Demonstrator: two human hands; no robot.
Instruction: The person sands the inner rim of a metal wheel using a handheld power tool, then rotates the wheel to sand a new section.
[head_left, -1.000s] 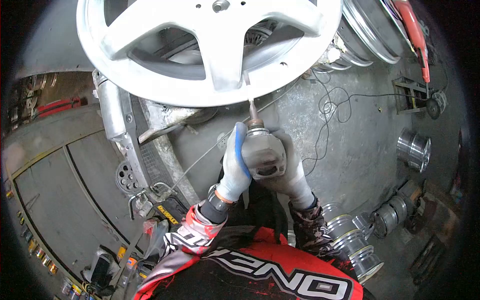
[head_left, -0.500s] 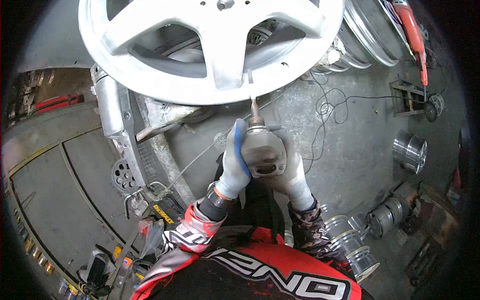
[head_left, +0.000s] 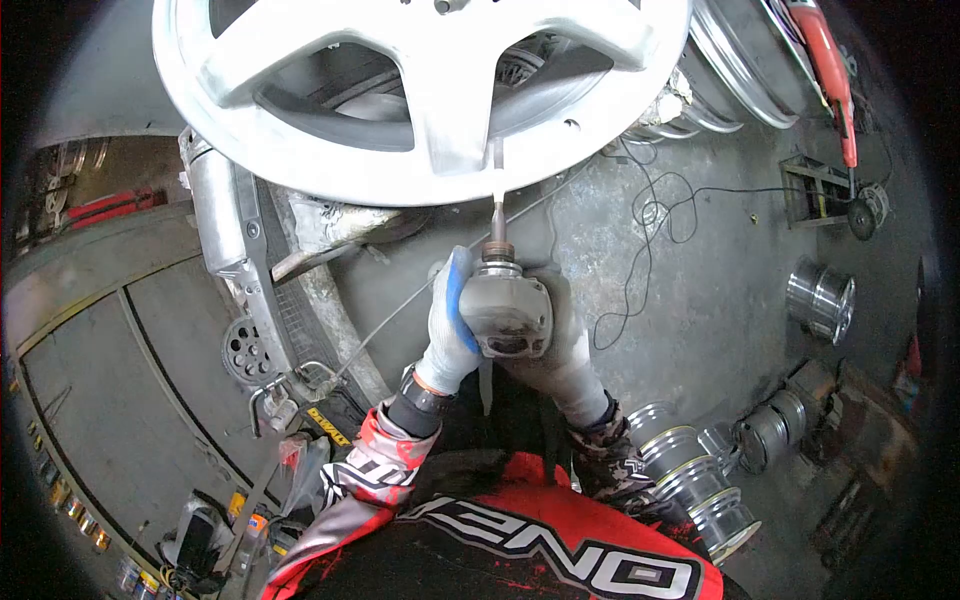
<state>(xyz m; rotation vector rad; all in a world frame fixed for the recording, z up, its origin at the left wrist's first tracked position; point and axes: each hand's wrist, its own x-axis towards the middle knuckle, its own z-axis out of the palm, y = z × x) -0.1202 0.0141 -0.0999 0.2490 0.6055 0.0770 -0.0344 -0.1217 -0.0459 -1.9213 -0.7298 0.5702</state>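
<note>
My left hand (head_left: 448,325), in a grey glove with a blue palm, is closed around the left side of a hand-held grinder (head_left: 505,312). My right hand (head_left: 568,345), gloved too, grips the tool's other side, its fingers partly hidden behind the grey housing. Out of the front of the grinder runs a thin spindle bit (head_left: 498,215) pointing away from me. Its pale tip overlaps the lower rim of a big white spoked car wheel rim (head_left: 360,180), near the base of a spoke.
Bare metal rims stand at the right (head_left: 820,300) and lie stacked at lower right (head_left: 690,470). A red power tool (head_left: 825,75) hangs at upper right, with a black cord (head_left: 645,250) looping over the floor. To the left is a metal arm (head_left: 225,220) beside the wheel.
Both hands and the grinder have shifted slightly left and down towards me, the grip unchanged. The bit still overlaps the rim's lower edge, and the wheel looks almost unmoved.
</note>
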